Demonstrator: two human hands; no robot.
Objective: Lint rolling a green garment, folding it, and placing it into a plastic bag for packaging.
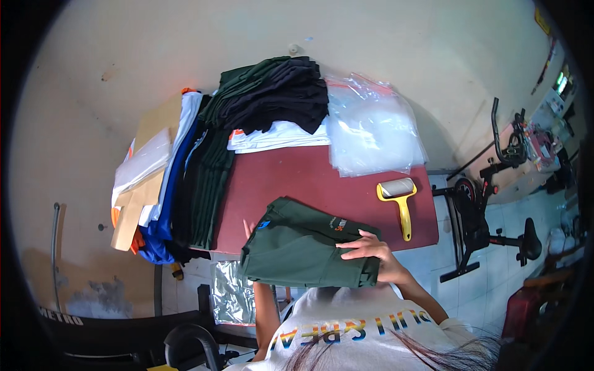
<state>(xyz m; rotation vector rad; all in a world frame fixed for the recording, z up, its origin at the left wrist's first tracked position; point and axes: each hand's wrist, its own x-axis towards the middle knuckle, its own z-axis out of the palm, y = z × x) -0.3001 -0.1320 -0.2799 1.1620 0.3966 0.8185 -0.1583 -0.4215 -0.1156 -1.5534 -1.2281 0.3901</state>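
A folded dark green garment point(306, 250) with a small blue mark and printed lettering is held level before my chest, over the table's near edge. My right hand point(371, 252) grips its right end, fingers spread across the top. At the garment's left end, only some fingers of my left hand point(248, 228) show; the cloth hides the rest, and the forearm comes up beneath. Beyond the garment, a yellow-handled lint roller point(402, 204) lies on the dark red tabletop point(283, 174), to the right.
Stacked dark folded garments point(274, 97) lie at the back, over white folded cloth point(283, 137). Clear plastic bags point(373, 125) are piled beside them. Green clothes point(211, 190), blue clothes point(178, 171) and brown cardboard point(158, 116) line the left. An exercise bike point(487, 222) stands right; a bagged item point(232, 292) sits below.
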